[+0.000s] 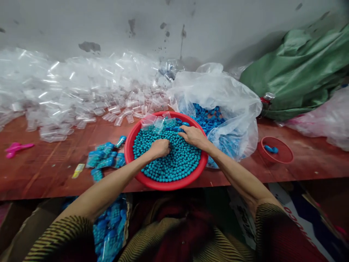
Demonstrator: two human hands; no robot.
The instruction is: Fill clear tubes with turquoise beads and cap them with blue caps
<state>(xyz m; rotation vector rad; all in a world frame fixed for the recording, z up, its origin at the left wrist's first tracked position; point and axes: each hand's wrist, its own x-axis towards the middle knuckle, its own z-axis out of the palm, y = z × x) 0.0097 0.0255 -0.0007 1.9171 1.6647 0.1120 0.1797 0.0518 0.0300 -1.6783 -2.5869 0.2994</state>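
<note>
A red bowl (201,171) filled with turquoise beads (174,163) sits before me on the table. My left hand (160,148) is closed in a fist low over the beads; whatever its fingers hold is hidden. Toward the bowl's far right side, my right hand (193,136) has thumb and forefinger around a small blue plastic cap (180,129). Another blue cap (185,124) lies just beyond these fingers. Several clear plastic tubes (159,124) rest on the beads at the far rim. Left of the bowl lie bead-filled tubes with blue caps (105,154).
Clear tubes (68,91) are heaped along the wall. Behind the bowl, a clear bag (242,112) spills blue caps (207,118). A small red basket (282,157) holds blue pieces, near a green sack (297,72). Below the table edge, a box contains filled tubes (109,225).
</note>
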